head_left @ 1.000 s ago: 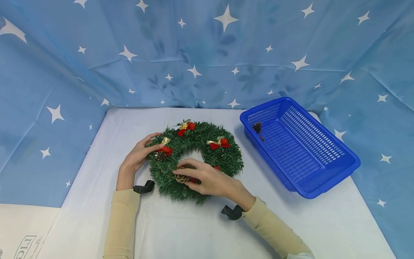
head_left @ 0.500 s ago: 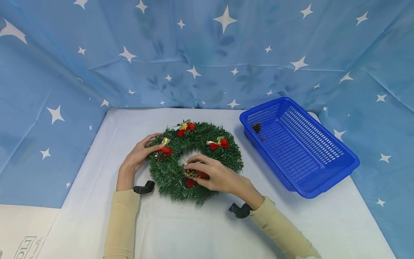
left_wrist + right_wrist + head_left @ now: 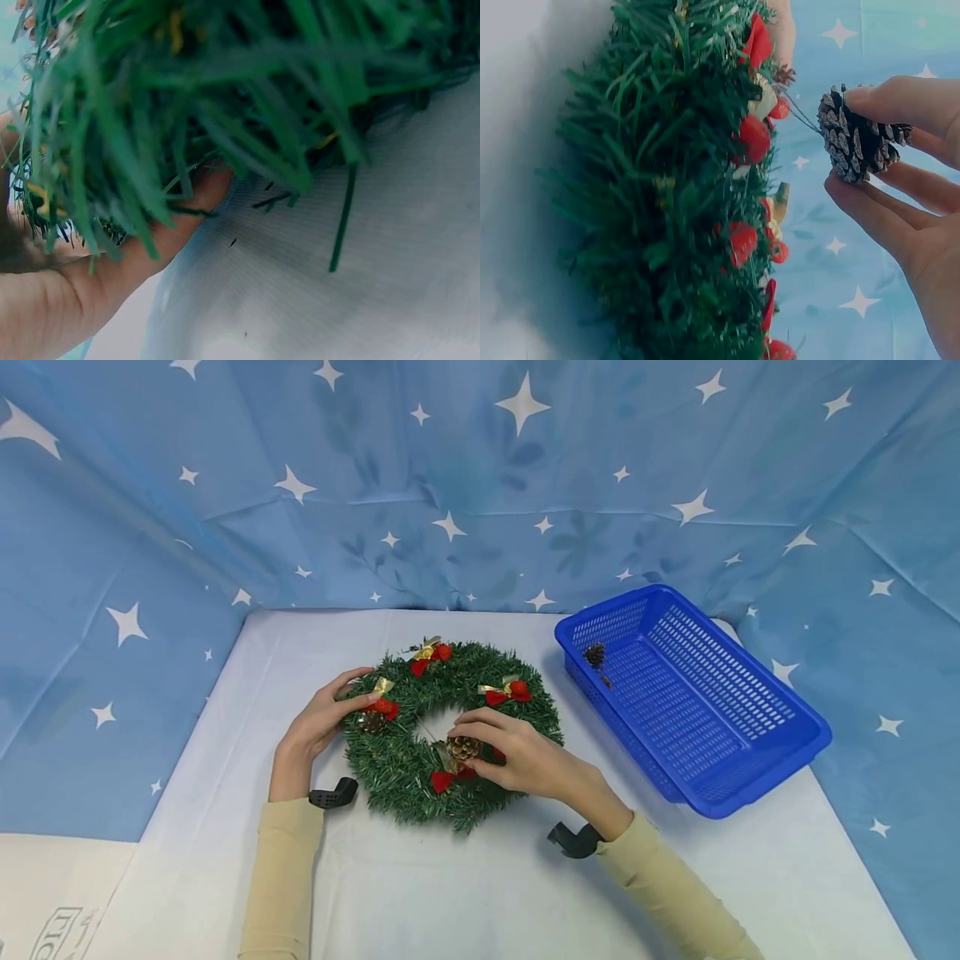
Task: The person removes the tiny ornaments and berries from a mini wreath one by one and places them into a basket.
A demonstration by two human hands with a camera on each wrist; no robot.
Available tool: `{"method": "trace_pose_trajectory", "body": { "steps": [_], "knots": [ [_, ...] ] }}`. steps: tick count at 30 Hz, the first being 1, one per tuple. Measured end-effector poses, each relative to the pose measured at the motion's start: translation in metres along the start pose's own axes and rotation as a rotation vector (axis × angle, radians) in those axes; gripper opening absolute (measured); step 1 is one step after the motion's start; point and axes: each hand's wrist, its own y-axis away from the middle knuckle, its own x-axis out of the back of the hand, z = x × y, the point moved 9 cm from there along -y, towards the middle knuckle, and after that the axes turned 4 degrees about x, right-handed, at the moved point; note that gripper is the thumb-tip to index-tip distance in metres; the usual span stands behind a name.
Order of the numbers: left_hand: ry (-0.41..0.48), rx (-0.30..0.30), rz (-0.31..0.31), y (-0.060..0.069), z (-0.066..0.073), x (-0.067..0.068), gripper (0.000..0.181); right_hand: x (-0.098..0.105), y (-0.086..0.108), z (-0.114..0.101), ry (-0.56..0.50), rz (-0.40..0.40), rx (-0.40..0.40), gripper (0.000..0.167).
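A green tinsel wreath [image 3: 393, 785] with red bows and berries lies on the white table. My left hand [image 3: 318, 718] grips its left rim, thumb on top near a gold ribbon; in the left wrist view fingers [image 3: 202, 195] reach under the greenery. My right hand [image 3: 528, 760] pinches a pine cone [image 3: 463, 747] between thumb and fingers, above the front right of the ring hole. The right wrist view shows this cone [image 3: 844, 146] apart from the wreath, thin wire [image 3: 802, 115] trailing from it. A second pine cone [image 3: 371, 722] sits on the wreath's left side.
A blue perforated basket [image 3: 693, 797] stands at the right of the table, holding a dark pine cone [image 3: 595, 655] and a small brown piece [image 3: 606, 682] at its left end. Blue star-patterned cloth [image 3: 450, 560] hangs behind and at both sides.
My right hand has moved right and slightly away from me over the wreath with the pine cone, uncovering a red bow at the front. The left hand keeps its place.
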Motion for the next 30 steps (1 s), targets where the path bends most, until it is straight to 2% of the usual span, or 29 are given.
{"method": "trace_pose_trajectory", "body": {
  "steps": [12, 21, 30],
  "knots": [
    [0.022, -0.016, -0.004, 0.000, 0.001, 0.000, 0.072, 0.019, 0.010, 0.008, 0.044, 0.041, -0.009, 0.045],
    [0.012, -0.014, -0.003, 0.000, 0.001, 0.000, 0.073, 0.031, 0.016, 0.018, 0.065, 0.030, -0.071, 0.046],
    [0.004, -0.012, -0.001, 0.002, 0.001, 0.000, 0.072, 0.046, 0.020, 0.020, 0.091, 0.045, -0.054, 0.047]
  ]
}}
